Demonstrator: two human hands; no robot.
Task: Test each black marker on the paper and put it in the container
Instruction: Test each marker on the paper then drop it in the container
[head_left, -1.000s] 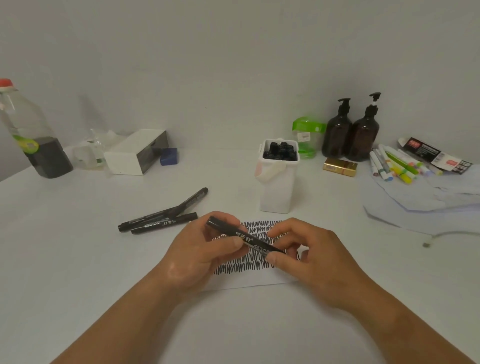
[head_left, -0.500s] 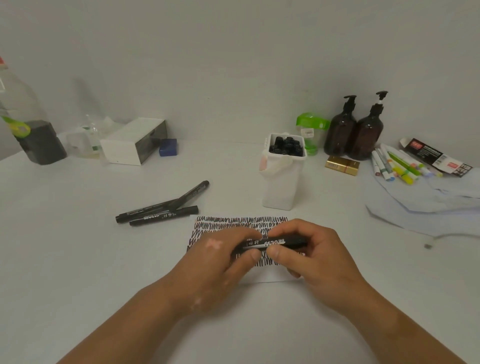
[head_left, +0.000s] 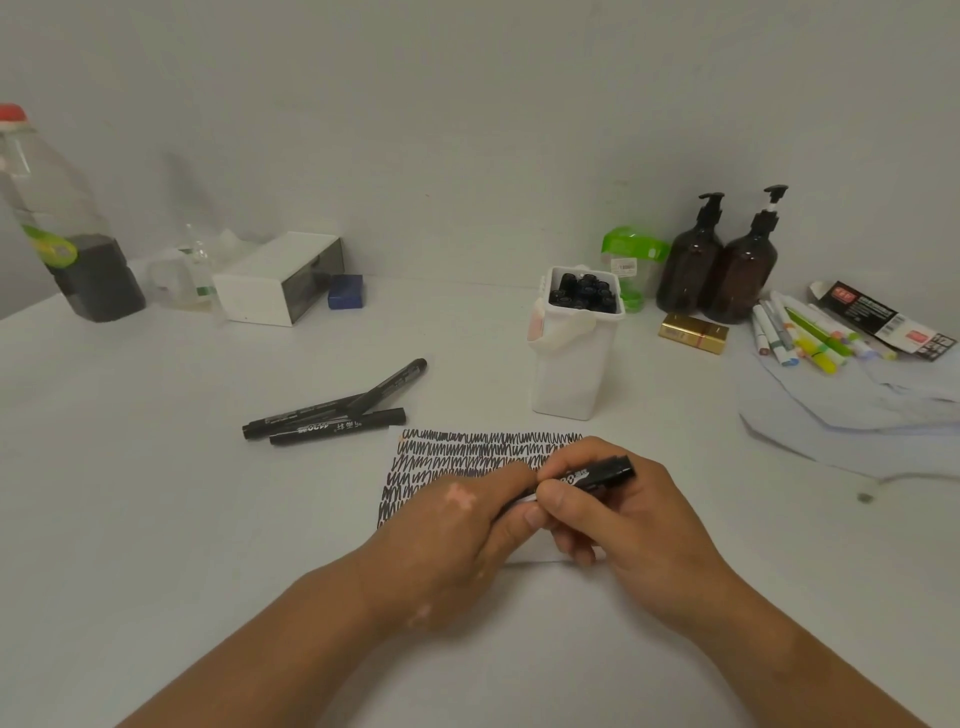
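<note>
Both hands hold one black marker (head_left: 597, 474) over the scribble-covered paper (head_left: 467, 452). My right hand (head_left: 618, 525) pinches the barrel, whose far end sticks out to the right. My left hand (head_left: 462, 530) grips the other end, which its fingers hide; a pale band of the marker shows between the two hands. Three more black markers (head_left: 332, 413) lie crossed on the table left of the paper. Behind the paper stands the white container (head_left: 574, 364), filled with several black markers.
At back left are a plastic bottle (head_left: 62, 234), a white box (head_left: 280, 278) and a small blue block (head_left: 345, 298). Two brown pump bottles (head_left: 719, 265), a green-lidded jar (head_left: 631, 254), a gold box (head_left: 693, 331), coloured markers (head_left: 800, 332) and loose paper (head_left: 841, 415) fill the right.
The marker has swung from a slant to nearly level, and its right end now sticks out past my right hand. My left hand has closed over the other end.
</note>
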